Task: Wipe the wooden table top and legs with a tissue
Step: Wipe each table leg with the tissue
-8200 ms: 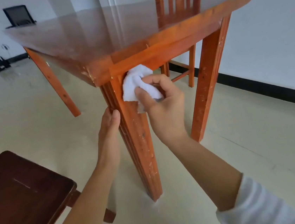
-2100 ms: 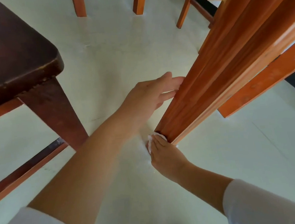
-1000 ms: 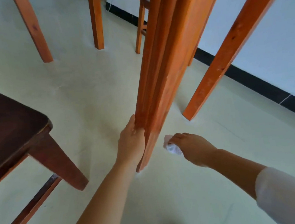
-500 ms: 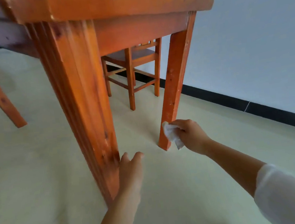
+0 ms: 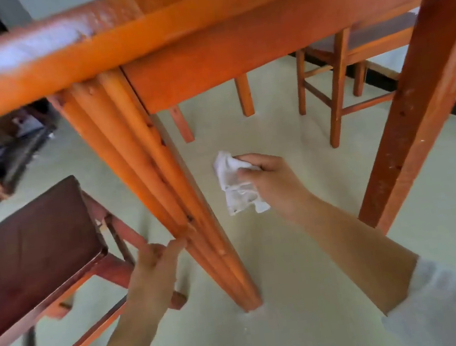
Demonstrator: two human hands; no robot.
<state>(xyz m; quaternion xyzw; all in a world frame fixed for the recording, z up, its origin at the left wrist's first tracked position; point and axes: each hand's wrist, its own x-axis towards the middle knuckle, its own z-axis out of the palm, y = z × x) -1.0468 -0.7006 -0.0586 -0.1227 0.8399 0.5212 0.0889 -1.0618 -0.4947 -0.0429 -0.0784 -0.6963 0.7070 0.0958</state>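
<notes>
Tissue (image 5: 235, 184) bunched in our closed right hand (image 5: 274, 180), clear of near leg (image 5: 160, 192) | our left hand (image 5: 154, 269) fingertips loosely curled, touching it | far leg (image 5: 413, 112) upright, beyond tissue, right hand nearer.

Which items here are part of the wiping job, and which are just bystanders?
In the job: tissue in the right hand; near table leg, touched by the left hand; far table leg.
Bystanders: dark stool; wooden chair.
</notes>
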